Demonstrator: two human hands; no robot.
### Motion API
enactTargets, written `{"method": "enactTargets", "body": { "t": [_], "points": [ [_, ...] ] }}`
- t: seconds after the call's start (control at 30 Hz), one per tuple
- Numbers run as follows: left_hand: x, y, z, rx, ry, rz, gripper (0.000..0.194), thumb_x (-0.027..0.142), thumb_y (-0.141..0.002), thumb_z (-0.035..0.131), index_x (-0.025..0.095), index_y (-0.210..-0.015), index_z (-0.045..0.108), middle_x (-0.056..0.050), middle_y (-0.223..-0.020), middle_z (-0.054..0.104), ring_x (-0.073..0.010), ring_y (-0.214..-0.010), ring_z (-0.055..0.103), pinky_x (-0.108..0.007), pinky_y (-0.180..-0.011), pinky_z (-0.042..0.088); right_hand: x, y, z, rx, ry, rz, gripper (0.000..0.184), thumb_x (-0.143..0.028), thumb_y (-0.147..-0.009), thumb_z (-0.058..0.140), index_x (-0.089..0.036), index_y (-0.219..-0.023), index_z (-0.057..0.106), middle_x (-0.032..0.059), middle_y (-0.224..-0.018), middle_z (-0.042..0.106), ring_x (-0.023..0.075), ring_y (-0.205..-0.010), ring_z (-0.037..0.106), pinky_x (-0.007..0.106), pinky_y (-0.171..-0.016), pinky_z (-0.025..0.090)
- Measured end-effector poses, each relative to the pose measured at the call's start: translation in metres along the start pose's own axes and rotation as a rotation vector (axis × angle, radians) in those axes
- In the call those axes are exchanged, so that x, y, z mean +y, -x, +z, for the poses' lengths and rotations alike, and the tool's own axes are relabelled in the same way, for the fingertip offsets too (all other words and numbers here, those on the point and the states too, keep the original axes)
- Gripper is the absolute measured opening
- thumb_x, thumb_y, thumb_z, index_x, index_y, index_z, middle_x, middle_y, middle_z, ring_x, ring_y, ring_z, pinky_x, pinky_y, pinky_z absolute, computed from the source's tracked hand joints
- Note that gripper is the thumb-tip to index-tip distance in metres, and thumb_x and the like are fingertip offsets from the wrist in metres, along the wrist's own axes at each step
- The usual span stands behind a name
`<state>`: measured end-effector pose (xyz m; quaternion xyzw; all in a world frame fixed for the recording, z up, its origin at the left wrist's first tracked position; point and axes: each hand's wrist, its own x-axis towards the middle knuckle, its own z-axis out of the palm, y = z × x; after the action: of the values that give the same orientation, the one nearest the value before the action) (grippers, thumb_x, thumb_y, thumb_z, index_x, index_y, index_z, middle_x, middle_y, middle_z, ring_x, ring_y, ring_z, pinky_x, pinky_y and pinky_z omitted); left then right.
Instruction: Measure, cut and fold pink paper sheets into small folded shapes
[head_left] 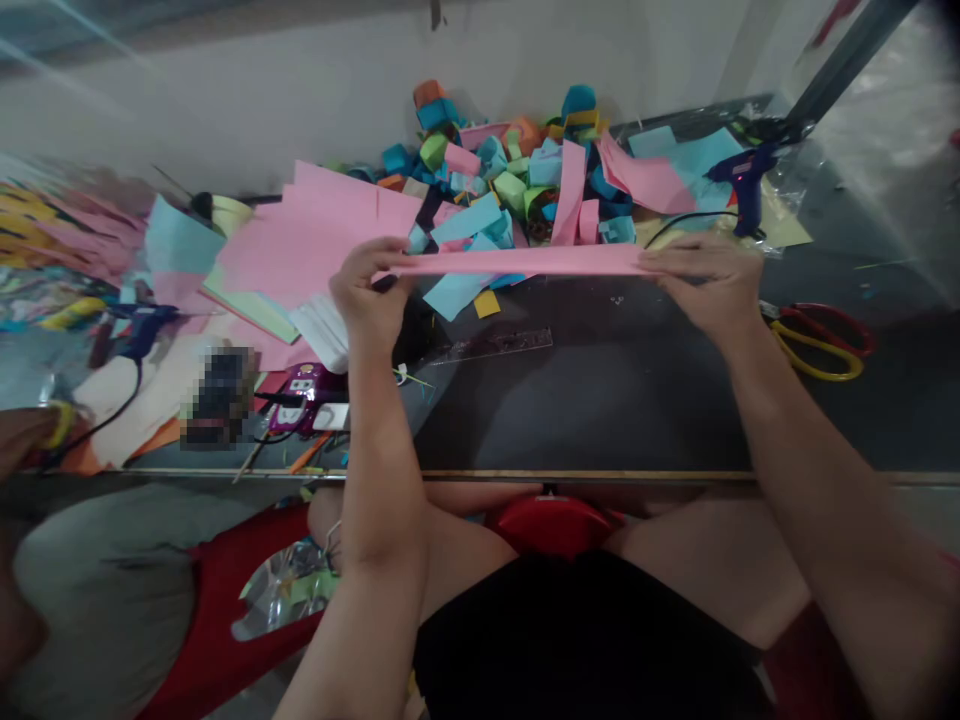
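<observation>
I hold a long pink paper strip level above the dark table. My left hand pinches its left end, fingers closed on the paper. My right hand grips the right end the same way. The strip is stretched straight between both hands. Behind it lies a heap of folded pink, blue, green and orange paper pieces. A clear ruler lies flat on the table just below the strip.
Large pink sheets lie at the left. A blue glue gun stands at the back right, another glue gun at the left. Red and yellow scissors lie at the right. A purple device sits near the table edge.
</observation>
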<state>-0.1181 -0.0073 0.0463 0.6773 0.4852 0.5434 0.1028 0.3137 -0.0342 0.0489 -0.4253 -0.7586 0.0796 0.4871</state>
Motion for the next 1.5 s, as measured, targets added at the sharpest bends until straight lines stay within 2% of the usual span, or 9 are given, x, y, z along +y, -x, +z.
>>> {"method": "enactTargets", "body": {
  "t": [0.1, 0.2, 0.43, 0.6, 0.8, 0.97, 1.1, 1.23, 1.5],
  "points": [
    [0.017, 0.032, -0.02, -0.203, -0.318, 0.172, 0.016, 0.011, -0.081, 0.068, 0.025, -0.08, 0.074, -0.001, -0.104, 0.08, -0.0248, -0.109, 0.072, -0.047, -0.108, 0.052, 0.001, 0.03, -0.007, -0.194, 0.181, -0.077, 0.021, -0.037, -0.102, 0.061, -0.037, -0.105, 0.082, -0.0035, -0.109, 0.082, 0.0247, -0.106, 0.079, 0.047, -0.094, 0.062],
    [0.038, 0.065, -0.024, -0.463, -0.53, 0.131, 0.034, 0.007, -0.082, 0.054, 0.026, -0.094, 0.079, -0.004, -0.122, 0.079, -0.0293, -0.125, 0.068, -0.053, -0.112, 0.052, -0.002, 0.059, -0.009, -0.403, 0.332, -0.154, 0.031, -0.029, -0.105, 0.052, -0.034, -0.11, 0.082, -0.0044, -0.117, 0.08, 0.0232, -0.11, 0.079, 0.043, -0.09, 0.063],
    [0.07, 0.118, 0.006, -0.73, -0.523, 0.06, 0.055, 0.025, -0.099, 0.048, 0.02, -0.153, 0.055, -0.01, -0.164, 0.05, -0.03, -0.155, 0.045, -0.054, -0.127, 0.04, -0.009, 0.08, -0.008, -0.492, 0.353, -0.098, 0.033, -0.033, -0.103, 0.05, -0.032, -0.112, 0.081, -0.0042, -0.12, 0.08, 0.0221, -0.12, 0.075, 0.042, -0.101, 0.061],
    [0.054, 0.133, 0.022, -0.679, -0.464, 0.047, 0.049, 0.043, -0.106, 0.044, 0.036, -0.153, 0.057, -0.004, -0.166, 0.048, -0.0309, -0.156, 0.043, -0.056, -0.128, 0.037, -0.011, 0.077, -0.007, -0.408, 0.279, 0.081, 0.028, -0.046, -0.096, 0.057, -0.035, -0.103, 0.082, -0.0028, -0.121, 0.08, 0.0262, -0.119, 0.075, 0.048, -0.11, 0.056],
    [0.048, 0.132, 0.024, -0.631, -0.464, 0.05, 0.044, 0.04, -0.105, 0.049, 0.042, -0.146, 0.063, -0.001, -0.169, 0.043, -0.0313, -0.157, 0.042, -0.063, -0.129, 0.029, 0.003, 0.072, 0.003, -0.3, 0.424, 0.264, 0.048, -0.051, -0.088, 0.066, -0.024, -0.126, 0.076, 0.011, -0.141, 0.071, 0.0399, -0.132, 0.063, 0.065, -0.113, 0.048],
    [0.051, 0.127, 0.027, -0.698, -0.464, 0.007, 0.042, 0.033, -0.103, 0.05, 0.041, -0.141, 0.067, -0.002, -0.172, 0.04, -0.032, -0.16, 0.036, -0.069, -0.129, 0.022, 0.009, 0.074, 0.004, -0.331, 0.436, 0.204, 0.044, -0.049, -0.09, 0.064, -0.022, -0.122, 0.077, 0.0124, -0.141, 0.071, 0.0392, -0.132, 0.063, 0.064, -0.112, 0.047],
    [0.047, 0.125, 0.029, -0.612, -0.474, -0.072, 0.049, 0.039, -0.096, 0.064, 0.035, -0.145, 0.064, -0.007, -0.176, 0.03, -0.0401, -0.163, 0.026, -0.075, -0.126, 0.023, 0.011, 0.073, 0.005, -0.311, 0.406, 0.211, 0.043, -0.052, -0.087, 0.067, -0.023, -0.118, 0.078, 0.0122, -0.138, 0.073, 0.0399, -0.129, 0.065, 0.064, -0.109, 0.049],
    [0.034, 0.125, 0.031, -0.453, -0.422, -0.082, 0.081, 0.043, -0.085, 0.076, 0.018, -0.156, 0.048, -0.021, -0.175, 0.024, -0.0419, -0.164, 0.021, -0.064, -0.129, 0.03, 0.012, 0.068, 0.017, -0.284, 0.354, 0.25, 0.039, -0.055, -0.084, 0.071, -0.025, -0.109, 0.078, 0.0125, -0.134, 0.074, 0.0396, -0.123, 0.067, 0.065, -0.109, 0.049],
    [0.028, 0.126, 0.027, -0.388, -0.293, -0.028, 0.086, 0.047, -0.083, 0.079, 0.019, -0.156, 0.042, -0.02, -0.175, 0.023, -0.0376, -0.163, 0.026, -0.056, -0.134, 0.027, 0.004, 0.073, 0.02, -0.196, 0.16, 0.368, 0.031, -0.042, -0.075, 0.079, -0.03, -0.103, 0.073, 0.0101, -0.124, 0.075, 0.0376, -0.114, 0.069, 0.061, -0.097, 0.058]
  ]
}}
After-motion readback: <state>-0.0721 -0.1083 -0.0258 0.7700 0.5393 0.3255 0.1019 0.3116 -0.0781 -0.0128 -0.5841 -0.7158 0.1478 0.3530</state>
